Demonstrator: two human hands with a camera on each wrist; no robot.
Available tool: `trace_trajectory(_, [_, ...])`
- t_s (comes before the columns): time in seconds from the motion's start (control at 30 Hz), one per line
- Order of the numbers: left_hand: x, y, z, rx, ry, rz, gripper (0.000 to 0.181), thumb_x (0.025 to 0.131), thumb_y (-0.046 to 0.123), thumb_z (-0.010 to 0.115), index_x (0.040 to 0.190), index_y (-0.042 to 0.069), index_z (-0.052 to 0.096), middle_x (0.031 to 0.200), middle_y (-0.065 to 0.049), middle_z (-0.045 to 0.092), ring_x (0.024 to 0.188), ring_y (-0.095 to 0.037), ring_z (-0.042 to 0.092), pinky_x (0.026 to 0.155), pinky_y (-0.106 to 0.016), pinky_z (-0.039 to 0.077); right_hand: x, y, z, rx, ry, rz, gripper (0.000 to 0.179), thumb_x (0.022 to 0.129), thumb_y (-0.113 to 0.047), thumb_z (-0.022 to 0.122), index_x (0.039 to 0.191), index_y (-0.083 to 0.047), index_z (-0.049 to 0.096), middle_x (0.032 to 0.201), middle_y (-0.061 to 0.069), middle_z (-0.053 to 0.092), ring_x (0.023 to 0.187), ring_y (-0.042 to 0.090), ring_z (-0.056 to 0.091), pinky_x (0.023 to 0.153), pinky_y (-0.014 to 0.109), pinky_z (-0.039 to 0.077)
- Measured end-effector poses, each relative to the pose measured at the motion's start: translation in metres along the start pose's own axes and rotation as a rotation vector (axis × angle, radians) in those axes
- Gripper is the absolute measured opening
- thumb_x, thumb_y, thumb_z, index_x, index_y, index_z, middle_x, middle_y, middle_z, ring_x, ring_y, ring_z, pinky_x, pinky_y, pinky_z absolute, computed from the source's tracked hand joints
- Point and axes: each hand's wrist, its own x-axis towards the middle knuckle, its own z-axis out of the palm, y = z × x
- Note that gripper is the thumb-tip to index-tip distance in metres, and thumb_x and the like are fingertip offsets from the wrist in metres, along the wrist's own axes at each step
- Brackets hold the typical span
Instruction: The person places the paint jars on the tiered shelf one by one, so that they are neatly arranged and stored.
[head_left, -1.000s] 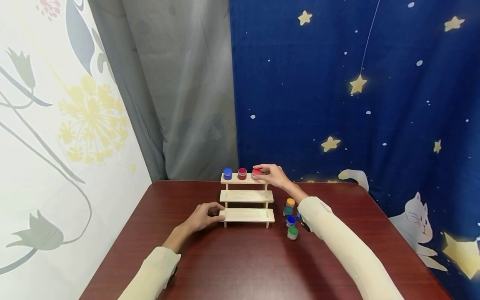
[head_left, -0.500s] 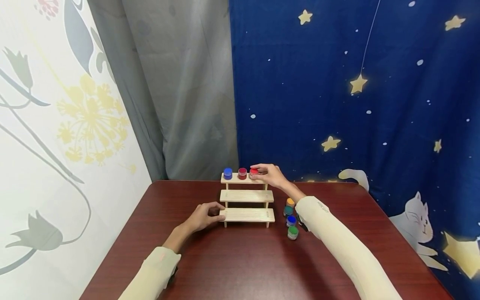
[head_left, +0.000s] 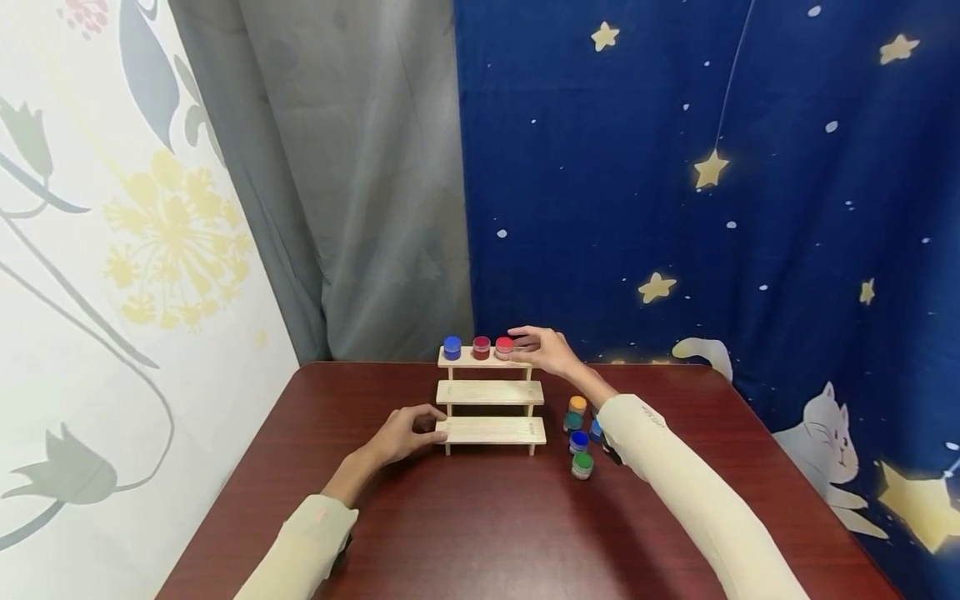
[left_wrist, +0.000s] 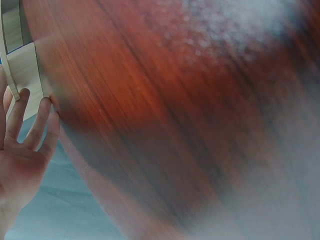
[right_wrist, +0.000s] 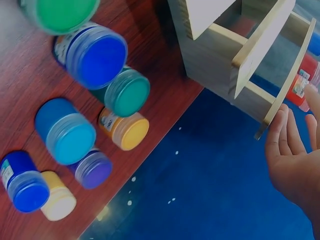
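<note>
A three-tier wooden stand point(head_left: 491, 392) is on the dark red table point(head_left: 480, 525). On its top tier, left to right, are a blue paint jar point(head_left: 452, 349), a dark red paint jar point(head_left: 482, 348) and a bright red paint jar point(head_left: 504, 347). My right hand point(head_left: 549, 352) is just right of the bright red jar, fingers parted from thumb; in the right wrist view its fingers point(right_wrist: 282, 132) lie straight by the shelf end. My left hand point(head_left: 401, 435) pinches the left end of the bottom tier, its other fingers point(left_wrist: 36, 127) extended under the board.
Right of the stand, several paint jars stand on the table, among them green point(head_left: 582, 466), dark blue point(head_left: 578, 442), teal point(head_left: 572, 422) and orange point(head_left: 577, 405). The right wrist view shows light blue point(right_wrist: 72, 140) and purple point(right_wrist: 94, 170) ones too. Curtains point(head_left: 390, 208) hang behind the table.
My right hand slid the bright red jar left along the top tier, towards the dark red one, then loosened its fingers from it. The left hand stayed at the bottom tier.
</note>
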Motion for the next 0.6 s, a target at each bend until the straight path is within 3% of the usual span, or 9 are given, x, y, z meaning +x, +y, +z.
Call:
trace_trajectory(0.3, [-0.001, 0.002, 0.0, 0.009, 0.004, -0.013, 0.03, 0.092, 0.026, 0.083, 0.118, 0.014, 0.075, 0.103, -0.002, 0.075, 0.094, -0.017, 0.07, 0.086, -0.043, 0.057, -0.015, 0.007, -0.012, 0.014, -0.018, -0.012, 0.048, 0.095, -0.014, 0.078, 0.14, -0.006, 0.064, 0.124, 0.018, 0.072, 0.113, 0.033, 0.071, 0.092, 0.045, 0.058])
trace_trajectory(0.6, [-0.001, 0.0, 0.0, 0.01, -0.01, -0.011, 0.03, 0.092, 0.024, 0.082, 0.119, 0.013, 0.074, 0.103, -0.003, 0.075, 0.093, -0.016, 0.069, 0.087, -0.045, 0.058, -0.03, 0.007, -0.018, 0.043, -0.057, -0.081, 0.047, 0.096, -0.009, 0.076, 0.14, -0.002, 0.062, 0.125, 0.022, 0.071, 0.113, 0.037, 0.07, 0.094, 0.046, 0.057])
